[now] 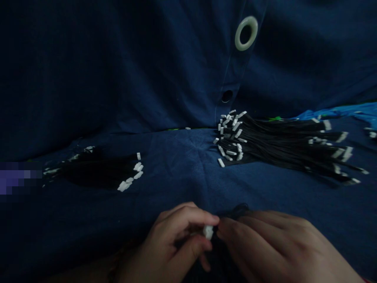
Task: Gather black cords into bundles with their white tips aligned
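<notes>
Close to the bottom edge, my left hand (173, 239) pinches a small white connector (208, 232) between thumb and index finger. Right beside it, my right hand (277, 243) is closed, its fingertips meeting the dark wire just behind the connector. Part of the black wire (241, 211) shows above the right hand; the rest is hidden by the hands and the dim light. Beyond them, a large bundle of black cables (273, 145) with white connectors at both ends lies to the right. A smaller bundle of black cables (97, 171) with white end connectors lies to the left.
Dark blue cloth (182, 165) covers the surface and rises behind the bundles. That raised cloth carries a pale ring eyelet (236, 34) and a dark hole (227, 96). Bright blue material (338, 111) lies at the right edge, and a pixelated purple patch (13, 179) at the left.
</notes>
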Tool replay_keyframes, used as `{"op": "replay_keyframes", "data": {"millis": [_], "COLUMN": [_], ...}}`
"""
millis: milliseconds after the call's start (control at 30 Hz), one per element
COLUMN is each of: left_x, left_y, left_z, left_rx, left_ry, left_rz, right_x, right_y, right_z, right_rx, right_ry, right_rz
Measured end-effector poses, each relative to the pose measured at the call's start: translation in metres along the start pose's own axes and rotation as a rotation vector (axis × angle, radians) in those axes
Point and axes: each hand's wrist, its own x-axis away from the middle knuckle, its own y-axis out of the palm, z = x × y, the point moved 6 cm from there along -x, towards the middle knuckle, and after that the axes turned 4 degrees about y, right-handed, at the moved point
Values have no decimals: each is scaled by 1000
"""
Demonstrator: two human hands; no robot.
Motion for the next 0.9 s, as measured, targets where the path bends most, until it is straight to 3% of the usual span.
{"op": "replay_keyframes", "data": {"millis": [300,633,800,900], "left_x": [-4,-4,-12,-17], "left_y": [-2,-4,1,-1], "left_z": [3,-1,-11,-19], "left_rx": [-109,-106,88,201], "left_ry": [35,-18,-148,-237], "left_rz": [68,88,73,91], "right_x": [-3,1,-3,1], "right_y": [5,17,0,-20], "right_z": [-1,-1,2,8], "right_rx": [81,-10,64,75], "right_ry": [32,60,62,66], "right_rz": [-100,-51,-122,-5]}}
